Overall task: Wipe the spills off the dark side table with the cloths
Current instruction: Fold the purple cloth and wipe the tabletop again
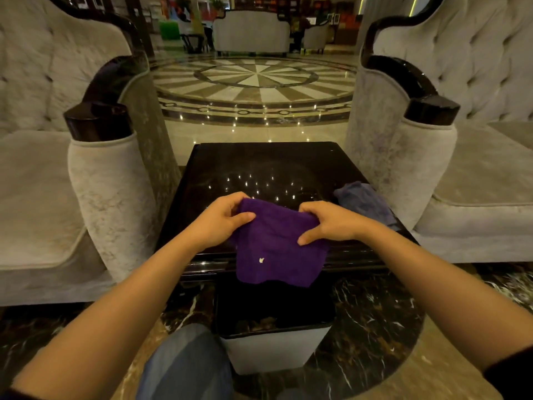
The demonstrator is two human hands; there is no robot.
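A purple cloth (274, 249) hangs in front of the near edge of the dark glossy side table (265, 166). My left hand (219, 219) grips its upper left corner and my right hand (331, 223) grips its upper right corner. A small white crumb (261, 260) clings to the cloth's face. A second, grey-blue cloth (364, 202) lies crumpled on the table's right side, apart from both hands. The tabletop shows only light reflections; I cannot make out spills on it.
A small bin (274, 347) with a dark opening stands on the floor directly under the hanging cloth. Pale upholstered armchairs (109, 180) (403, 168) flank the table closely on both sides. My knee (187, 365) is at the bottom left of the bin.
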